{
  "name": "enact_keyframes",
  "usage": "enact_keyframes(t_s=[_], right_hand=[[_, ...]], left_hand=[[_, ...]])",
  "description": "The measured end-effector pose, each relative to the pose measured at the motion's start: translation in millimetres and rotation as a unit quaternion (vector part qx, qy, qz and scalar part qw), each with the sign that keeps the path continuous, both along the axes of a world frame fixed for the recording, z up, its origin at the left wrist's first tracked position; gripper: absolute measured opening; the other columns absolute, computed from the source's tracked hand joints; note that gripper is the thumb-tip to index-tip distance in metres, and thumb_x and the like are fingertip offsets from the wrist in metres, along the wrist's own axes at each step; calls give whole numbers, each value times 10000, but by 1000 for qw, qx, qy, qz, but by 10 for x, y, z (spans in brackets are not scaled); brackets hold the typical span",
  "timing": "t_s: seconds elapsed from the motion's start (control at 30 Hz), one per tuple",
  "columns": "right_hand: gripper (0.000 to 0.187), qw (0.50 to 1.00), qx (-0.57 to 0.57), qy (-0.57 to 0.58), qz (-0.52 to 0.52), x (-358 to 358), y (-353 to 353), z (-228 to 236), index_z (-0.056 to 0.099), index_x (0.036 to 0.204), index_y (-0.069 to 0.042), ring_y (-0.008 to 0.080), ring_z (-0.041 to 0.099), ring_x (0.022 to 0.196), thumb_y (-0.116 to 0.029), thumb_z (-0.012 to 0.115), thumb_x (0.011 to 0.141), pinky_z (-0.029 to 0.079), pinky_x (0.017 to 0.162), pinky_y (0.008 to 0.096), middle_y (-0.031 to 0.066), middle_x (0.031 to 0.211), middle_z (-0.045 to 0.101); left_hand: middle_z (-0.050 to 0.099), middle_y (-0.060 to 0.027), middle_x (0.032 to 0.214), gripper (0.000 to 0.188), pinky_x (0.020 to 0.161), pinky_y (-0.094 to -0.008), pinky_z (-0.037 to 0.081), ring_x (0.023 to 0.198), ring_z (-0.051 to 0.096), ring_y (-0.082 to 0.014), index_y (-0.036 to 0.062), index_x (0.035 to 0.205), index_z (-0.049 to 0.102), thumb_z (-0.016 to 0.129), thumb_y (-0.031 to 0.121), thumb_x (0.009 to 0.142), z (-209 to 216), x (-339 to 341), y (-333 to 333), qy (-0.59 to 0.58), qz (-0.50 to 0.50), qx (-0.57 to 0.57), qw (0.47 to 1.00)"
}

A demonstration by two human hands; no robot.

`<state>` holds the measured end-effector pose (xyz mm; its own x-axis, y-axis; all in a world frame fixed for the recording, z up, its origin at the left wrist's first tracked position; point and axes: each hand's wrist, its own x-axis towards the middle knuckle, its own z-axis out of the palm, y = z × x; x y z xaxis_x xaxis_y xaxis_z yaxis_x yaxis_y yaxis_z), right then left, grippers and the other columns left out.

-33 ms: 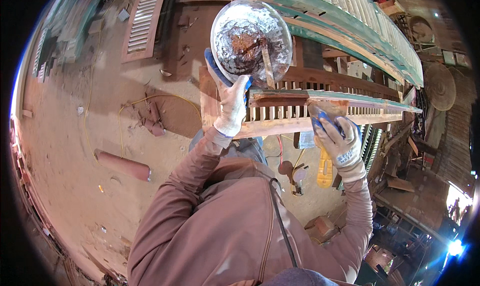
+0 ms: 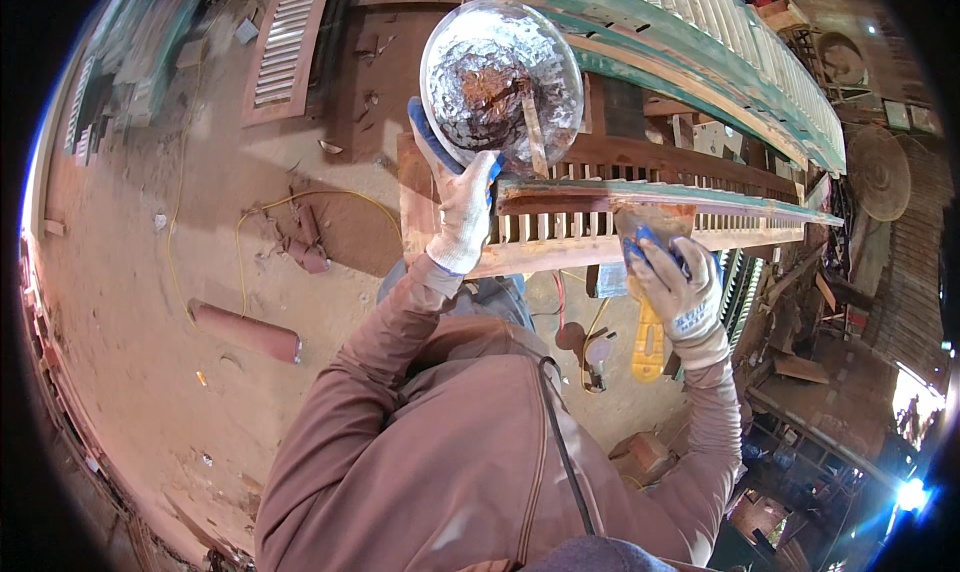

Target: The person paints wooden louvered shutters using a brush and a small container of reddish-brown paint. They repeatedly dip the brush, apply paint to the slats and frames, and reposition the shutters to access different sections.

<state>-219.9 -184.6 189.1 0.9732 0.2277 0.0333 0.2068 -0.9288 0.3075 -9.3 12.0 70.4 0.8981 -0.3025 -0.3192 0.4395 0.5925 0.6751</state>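
My left hand [image 2: 460, 207], in a white glove with blue palm, grips the near rim of a shiny round metal bowl [image 2: 555, 57]. Brown paste [image 2: 487, 82] lies inside it, along with a narrow flat stick [image 2: 534, 132] leaning on the rim. In the same kind of glove, my right hand [image 2: 680, 287] is closed on a putty knife [image 2: 648, 337] with a yellow handle. Its wide, brown-smeared blade is up against the long edge of a wooden louvred shutter [image 2: 560, 255]; whether it touches cannot be told. The bowl hangs over the shutter's left end.
Green-painted louvred shutters [image 2: 700, 62] are stacked beyond the work. Another brown shutter [image 2: 287, 57] lies at far left. On the dusty floor are a yellow cord [image 2: 240, 247] and a reddish-brown roll [image 2: 245, 332]. A small wood block [image 2: 648, 452] lies near my right forearm.
My right hand and the putty knife have shifted very slightly toward me. The left hand and bowl are almost unmoved.
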Motion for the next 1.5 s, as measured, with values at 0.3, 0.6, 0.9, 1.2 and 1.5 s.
enact_keyframes(t_s=[0.3, 0.6, 0.9, 1.2, 1.5], right_hand=[[233, 990, 61, -110, 71, 487, 807, -250, 705, 1051, -261, 289, 429, 1297, -286, 742, 822, 490, 942, 432, -56, 1347, 588], [293, 997, 64, -22, 38, 383, 625, -199, 677, 1139, -193, 342, 401, 1299, -274, 701, 859, 473, 977, 452, 15, 1416, 522], [358, 991, -15, 26, -130, 63, 220, 200, 697, 1169, -185, 284, 514, 1152, -190, 670, 812, 476, 912, 423, -7, 1252, 610], [398, 949, 112, -163, -246, -472, 431, -265, 751, 1089, -180, 233, 577, 1032, -103, 701, 701, 530, 848, 342, -30, 1237, 651], [404, 935, 198, -188, -226, -228, 506, -349, 722, 1114, -137, 277, 571, 1087, -159, 673, 713, 519, 896, 397, 50, 1252, 631]], left_hand=[[355, -71, 1517, 1054, 1109, -334, 389, 1320, 443, -197, 234, 1601, -26, 623, -63, 825, -707, -4, -95, -175, 0, -2, 984], [349, -79, 1512, 1024, 1113, -325, 375, 1319, 437, -192, 194, 1599, -32, 614, -59, 846, -59, -14, -68, -282, 28, 106, 953], [343, -42, 1529, 1039, 1005, -295, 450, 1280, 453, -166, 244, 1606, 40, 636, -114, 835, 176, 42, -42, -65, -4, 55, 996], [644, -161, 1202, 533, 979, -318, 458, 1126, 628, -248, -12, 1231, 592, 461, -183, 744, -465, 3, 181, -416, -116, 416, 800], [679, -148, 1117, 494, 942, -333, 475, 1071, 638, -247, 9, 1223, 591, 465, -167, 780, -517, 39, 132, -438, -78, 386, 808]])
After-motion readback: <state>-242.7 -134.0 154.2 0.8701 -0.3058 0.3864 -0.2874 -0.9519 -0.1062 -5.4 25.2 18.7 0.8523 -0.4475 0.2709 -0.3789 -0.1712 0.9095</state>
